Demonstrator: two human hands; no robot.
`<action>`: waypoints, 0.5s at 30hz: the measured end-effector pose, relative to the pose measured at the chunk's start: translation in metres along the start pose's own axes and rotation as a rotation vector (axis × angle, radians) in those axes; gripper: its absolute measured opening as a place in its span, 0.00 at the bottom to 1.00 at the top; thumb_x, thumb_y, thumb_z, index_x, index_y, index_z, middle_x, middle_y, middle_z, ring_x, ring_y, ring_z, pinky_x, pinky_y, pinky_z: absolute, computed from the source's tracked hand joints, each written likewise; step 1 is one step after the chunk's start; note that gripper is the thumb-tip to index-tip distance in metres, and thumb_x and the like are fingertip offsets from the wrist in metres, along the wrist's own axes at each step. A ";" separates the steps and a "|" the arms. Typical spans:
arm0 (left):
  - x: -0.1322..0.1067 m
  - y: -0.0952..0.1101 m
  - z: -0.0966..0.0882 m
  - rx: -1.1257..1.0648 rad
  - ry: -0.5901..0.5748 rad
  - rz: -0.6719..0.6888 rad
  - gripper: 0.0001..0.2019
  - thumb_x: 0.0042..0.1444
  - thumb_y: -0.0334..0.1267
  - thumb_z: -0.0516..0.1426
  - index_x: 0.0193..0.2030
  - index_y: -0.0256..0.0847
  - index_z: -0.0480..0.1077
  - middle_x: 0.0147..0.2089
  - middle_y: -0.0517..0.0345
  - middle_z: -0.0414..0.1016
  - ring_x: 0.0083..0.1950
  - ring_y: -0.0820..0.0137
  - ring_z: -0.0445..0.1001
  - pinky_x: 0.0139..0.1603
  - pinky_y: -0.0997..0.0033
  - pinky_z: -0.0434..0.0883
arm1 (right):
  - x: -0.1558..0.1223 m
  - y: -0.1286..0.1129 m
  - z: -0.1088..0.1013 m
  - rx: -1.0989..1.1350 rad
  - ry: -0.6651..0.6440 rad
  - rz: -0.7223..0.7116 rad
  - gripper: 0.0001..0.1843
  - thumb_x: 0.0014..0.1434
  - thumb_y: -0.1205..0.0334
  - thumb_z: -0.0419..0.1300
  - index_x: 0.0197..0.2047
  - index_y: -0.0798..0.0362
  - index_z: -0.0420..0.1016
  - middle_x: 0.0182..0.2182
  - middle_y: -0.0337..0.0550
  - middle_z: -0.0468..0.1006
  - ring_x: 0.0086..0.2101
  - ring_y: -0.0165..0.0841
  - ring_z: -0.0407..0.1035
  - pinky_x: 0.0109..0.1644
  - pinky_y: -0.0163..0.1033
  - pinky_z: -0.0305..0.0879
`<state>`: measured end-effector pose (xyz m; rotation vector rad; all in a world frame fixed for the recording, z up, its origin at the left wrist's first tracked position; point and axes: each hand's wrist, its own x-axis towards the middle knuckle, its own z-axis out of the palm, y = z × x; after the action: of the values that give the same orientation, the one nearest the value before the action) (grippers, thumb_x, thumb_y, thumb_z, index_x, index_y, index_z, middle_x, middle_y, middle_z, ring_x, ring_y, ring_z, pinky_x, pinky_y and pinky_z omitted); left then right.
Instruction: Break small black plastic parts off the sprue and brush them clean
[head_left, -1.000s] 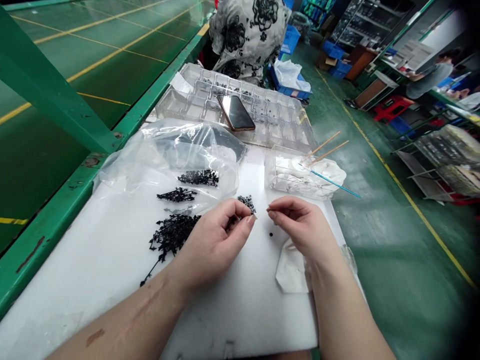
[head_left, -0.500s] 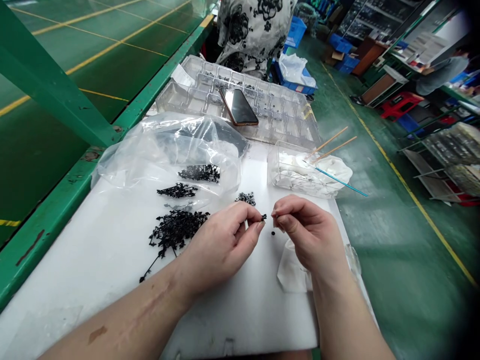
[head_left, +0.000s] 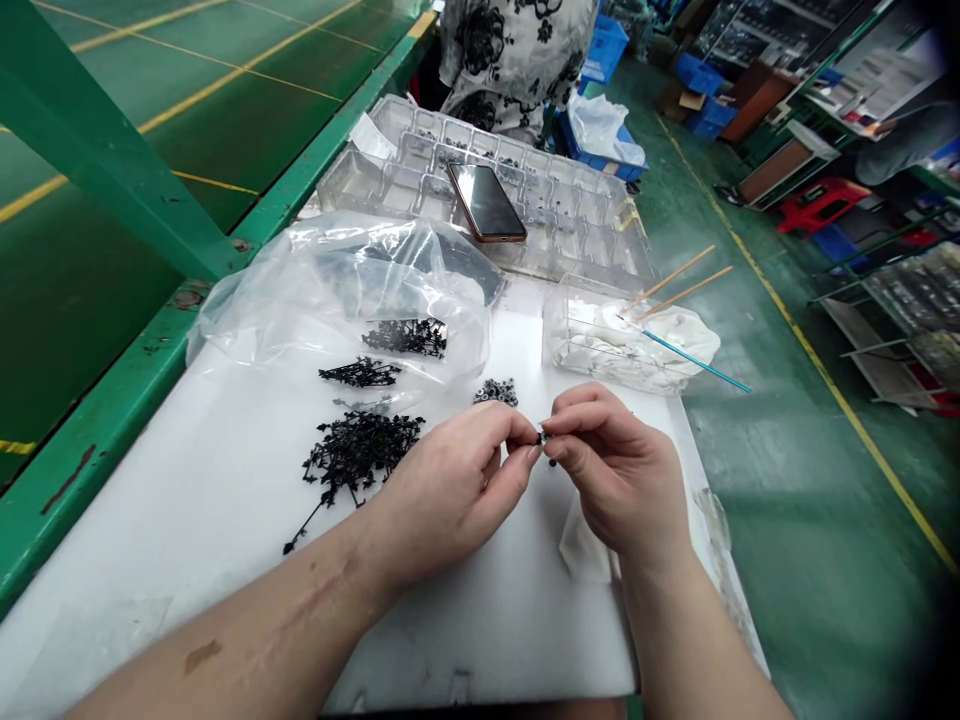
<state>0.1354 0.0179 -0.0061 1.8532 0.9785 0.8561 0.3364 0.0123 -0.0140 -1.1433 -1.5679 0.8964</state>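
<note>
Head camera view: you sit at a long white work board edged by a green steel bench frame, with a seated co-worker in a floral top just past its far end. Near that co-worker, a blue crate holds a white plastic bag.

On the board's far end lies a clear blister tray, its compartments scattered with small dark parts, and a smartphone rests face up on top of it. Nearer you, a crumpled clear plastic bag holds something dark, too blurred by the film to identify. To its right, a clear plastic box holds a white cloth, with two wooden sticks and a blue stick leaning out over its rim.

Black moulded sprues lie on the board beside your left hand, and a small heap of dark rings sits just beyond your fingertips. Your right hand rests its wrist near a folded white tissue.

Both hands are closed in a precise pinch, with thumbs and fingertips meeting on a tiny black part held between them above the board, too small to make out its shape. A single black bead lies on the board just below.
</note>
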 end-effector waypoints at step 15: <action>0.001 -0.006 -0.003 0.093 -0.005 -0.007 0.06 0.74 0.37 0.56 0.46 0.41 0.73 0.43 0.56 0.75 0.41 0.67 0.73 0.42 0.66 0.68 | -0.002 -0.001 -0.009 -0.021 -0.120 0.067 0.03 0.67 0.61 0.69 0.44 0.43 0.83 0.36 0.39 0.77 0.37 0.33 0.71 0.38 0.39 0.66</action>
<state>0.1316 0.0218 -0.0105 1.9285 1.0371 0.8130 0.3451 0.0099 -0.0108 -1.1816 -1.6475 1.0116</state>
